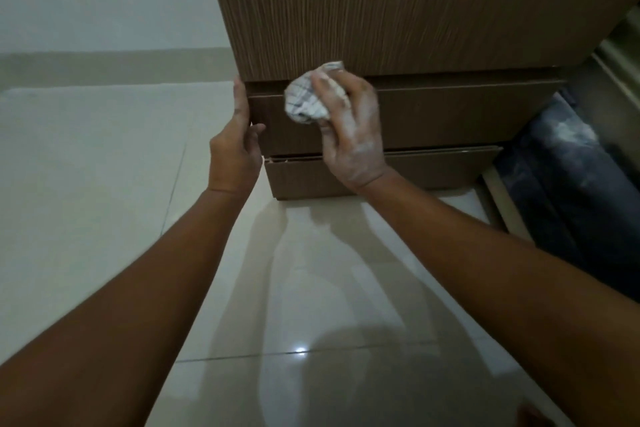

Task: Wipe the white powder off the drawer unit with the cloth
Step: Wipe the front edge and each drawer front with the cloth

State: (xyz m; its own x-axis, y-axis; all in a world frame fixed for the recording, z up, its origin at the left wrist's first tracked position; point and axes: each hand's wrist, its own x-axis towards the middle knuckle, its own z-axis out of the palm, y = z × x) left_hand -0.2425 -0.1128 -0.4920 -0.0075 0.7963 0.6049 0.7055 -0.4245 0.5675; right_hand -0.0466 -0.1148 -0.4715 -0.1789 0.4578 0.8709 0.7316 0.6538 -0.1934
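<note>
Two hands, one cloth, three drawers

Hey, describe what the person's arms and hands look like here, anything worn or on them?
Both forearms are bare, with no sleeves, watch or rings visible. The right hand is dusted with white powder across its back and fingers; the left hand shows none.

One drawer unit with three drawer fronts in view. One balled cloth. Two hands: a left hand and a right hand. One dark object at the right.
</note>
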